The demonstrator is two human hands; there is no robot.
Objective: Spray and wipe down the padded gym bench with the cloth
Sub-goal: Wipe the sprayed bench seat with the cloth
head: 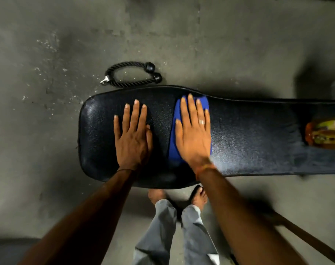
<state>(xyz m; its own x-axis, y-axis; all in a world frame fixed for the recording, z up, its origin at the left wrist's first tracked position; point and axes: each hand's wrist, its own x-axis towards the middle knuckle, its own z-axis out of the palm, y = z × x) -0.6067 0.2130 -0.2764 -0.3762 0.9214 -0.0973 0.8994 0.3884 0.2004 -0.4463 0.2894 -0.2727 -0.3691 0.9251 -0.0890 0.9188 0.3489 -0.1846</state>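
The black padded bench [249, 134] runs from the middle of the view to the right edge. My left hand [131, 134] lies flat on its wide left end, fingers spread, holding nothing. My right hand [194, 131] presses flat on a blue cloth [173, 148] spread on the pad, beside my left hand. The cloth shows at my fingertips and along the left of my palm; the rest is under my hand. A blurred orange bottle [324, 133], likely the spray, lies on the bench at the far right.
A black rope handle with a metal clip [130, 74] lies on the grey floor just beyond the bench. My bare feet [198, 196] and grey trousers stand at the near edge. A brown bar [306, 238] slants at the lower right.
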